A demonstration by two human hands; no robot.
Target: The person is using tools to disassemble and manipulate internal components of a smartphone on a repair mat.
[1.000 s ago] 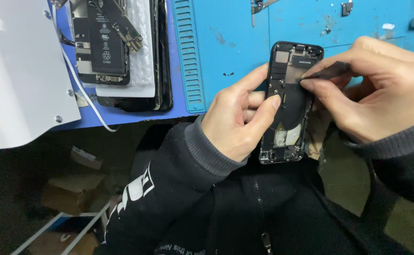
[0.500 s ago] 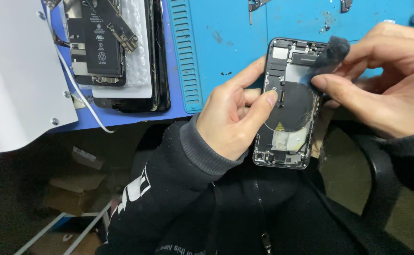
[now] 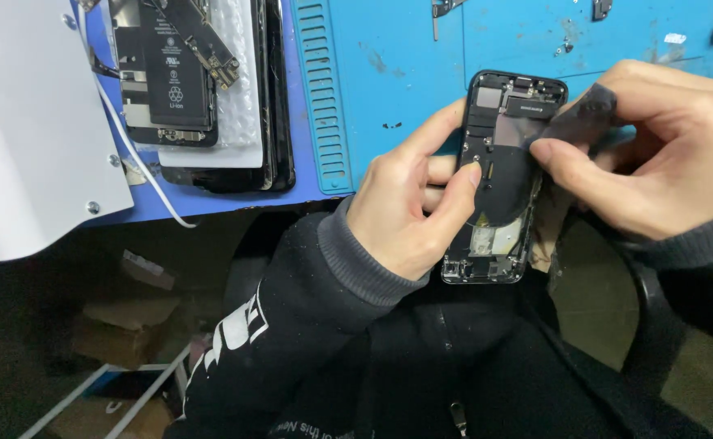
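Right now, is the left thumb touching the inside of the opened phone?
Touching. The head view shows the left hand gripping the opened phone with the thumb tip pressed on the dark inner parts, no gap visible.

Opened phone point(image 3: 499, 187) btwn hands – parts stack point(image 3: 202, 89) far left on mat point(image 3: 389, 73).

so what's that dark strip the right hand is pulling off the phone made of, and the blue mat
The thin dark translucent strip looks like flexible plastic film: it bends and lets the fingers show faintly. The ridged blue work mat looks like matte rubber or silicone, with moulded slots; I cannot tell which.
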